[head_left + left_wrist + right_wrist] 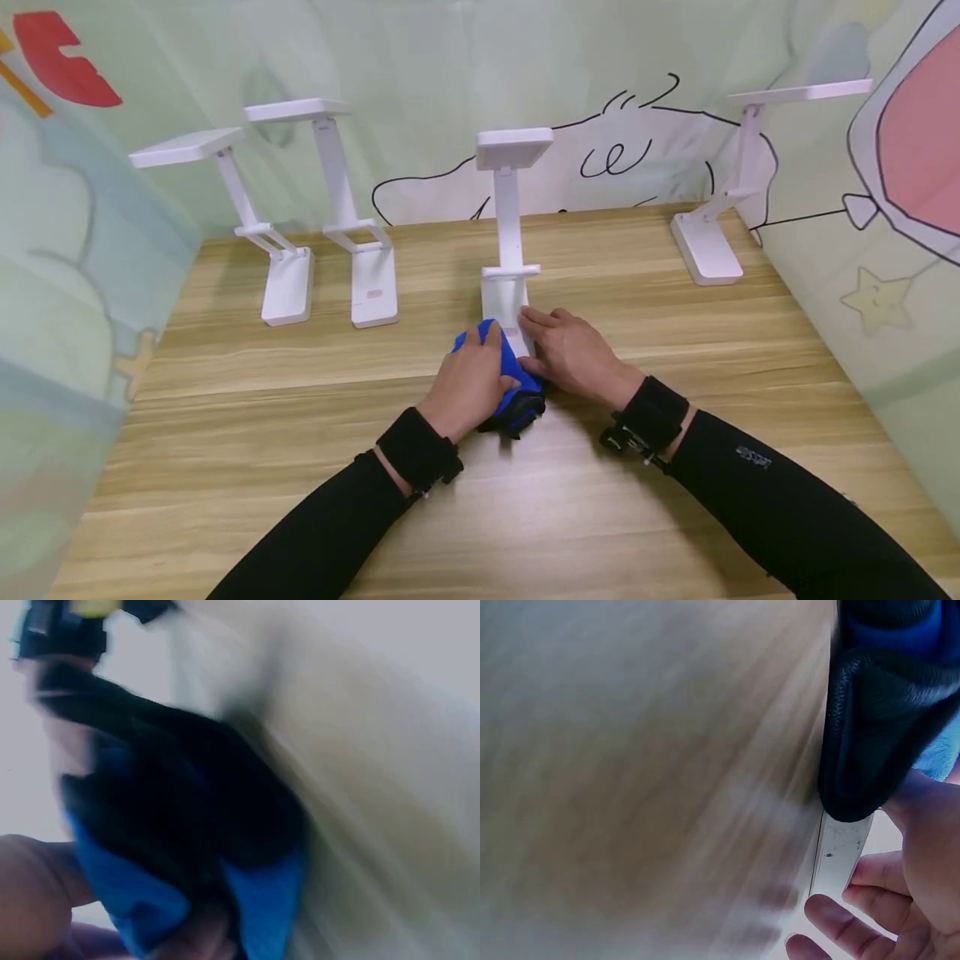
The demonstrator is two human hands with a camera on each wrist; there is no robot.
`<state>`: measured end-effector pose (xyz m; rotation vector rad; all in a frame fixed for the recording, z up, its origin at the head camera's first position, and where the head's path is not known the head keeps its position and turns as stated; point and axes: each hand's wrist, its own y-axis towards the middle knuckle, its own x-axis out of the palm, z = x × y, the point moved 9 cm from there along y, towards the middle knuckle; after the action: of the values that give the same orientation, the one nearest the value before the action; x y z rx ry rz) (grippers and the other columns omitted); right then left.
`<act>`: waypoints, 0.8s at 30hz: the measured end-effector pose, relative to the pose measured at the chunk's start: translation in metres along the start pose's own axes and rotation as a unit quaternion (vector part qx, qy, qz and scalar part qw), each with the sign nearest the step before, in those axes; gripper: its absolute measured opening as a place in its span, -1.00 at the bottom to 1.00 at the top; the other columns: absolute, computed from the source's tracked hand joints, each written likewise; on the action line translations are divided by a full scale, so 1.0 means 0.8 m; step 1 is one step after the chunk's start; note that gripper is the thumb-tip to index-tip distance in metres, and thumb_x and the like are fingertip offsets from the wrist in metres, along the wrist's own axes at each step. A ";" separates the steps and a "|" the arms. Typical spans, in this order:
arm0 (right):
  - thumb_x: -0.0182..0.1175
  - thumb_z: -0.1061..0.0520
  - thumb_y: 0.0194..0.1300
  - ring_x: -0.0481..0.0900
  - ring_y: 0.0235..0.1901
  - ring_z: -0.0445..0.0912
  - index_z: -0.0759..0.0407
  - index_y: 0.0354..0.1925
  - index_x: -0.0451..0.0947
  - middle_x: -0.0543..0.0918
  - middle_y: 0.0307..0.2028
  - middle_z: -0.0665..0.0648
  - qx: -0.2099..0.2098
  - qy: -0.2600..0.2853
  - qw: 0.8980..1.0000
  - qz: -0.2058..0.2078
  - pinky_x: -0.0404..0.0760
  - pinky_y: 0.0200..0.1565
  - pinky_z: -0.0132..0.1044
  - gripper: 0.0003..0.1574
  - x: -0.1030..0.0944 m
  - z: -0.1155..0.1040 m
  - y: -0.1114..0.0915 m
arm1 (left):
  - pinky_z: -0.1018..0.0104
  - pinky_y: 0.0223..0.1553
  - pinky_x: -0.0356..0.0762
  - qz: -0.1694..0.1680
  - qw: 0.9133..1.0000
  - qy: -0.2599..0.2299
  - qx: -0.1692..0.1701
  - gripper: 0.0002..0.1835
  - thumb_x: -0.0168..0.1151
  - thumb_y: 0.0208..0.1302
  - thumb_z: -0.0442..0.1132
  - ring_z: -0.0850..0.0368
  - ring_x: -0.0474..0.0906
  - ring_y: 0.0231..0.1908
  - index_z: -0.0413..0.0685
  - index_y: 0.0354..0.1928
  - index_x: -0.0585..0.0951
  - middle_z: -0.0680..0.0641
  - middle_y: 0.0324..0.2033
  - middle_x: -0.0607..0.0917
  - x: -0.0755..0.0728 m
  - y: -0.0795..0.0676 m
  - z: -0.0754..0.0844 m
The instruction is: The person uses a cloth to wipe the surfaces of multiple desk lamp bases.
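In the head view, my left hand grips a blue cloth with black edging and presses it on the near end of the white desk lamp in the middle. The cloth covers part of that lamp's base. Bunched blue and black folds of the cloth fill the left wrist view, which is blurred. My right hand touches the right side of the same base with its fingers. In the right wrist view, the fingers lie loosely against the white base edge.
Two more white desk lamps stand at the left on the wood-grain table. Another lamp stands at the back right. Printed fabric walls enclose the table at the back and sides.
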<state>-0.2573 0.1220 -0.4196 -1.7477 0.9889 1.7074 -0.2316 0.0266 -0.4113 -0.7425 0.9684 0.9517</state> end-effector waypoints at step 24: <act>0.25 -0.32 0.19 0.52 -0.07 0.14 0.34 0.27 0.39 0.48 0.27 0.26 0.018 0.013 1.000 0.002 0.60 -0.12 0.01 -0.04 -0.003 0.004 -0.003 | 0.05 -0.05 0.61 -0.003 0.996 0.067 0.053 -0.51 0.09 0.30 -0.39 -0.07 0.59 -0.01 -0.06 0.29 0.48 -0.17 0.08 0.65 -0.028 0.024 -0.033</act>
<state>-0.2573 0.1264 -0.4181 -1.7502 1.0275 1.6639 -0.2634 0.0043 -0.4029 -0.7247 1.1246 0.8472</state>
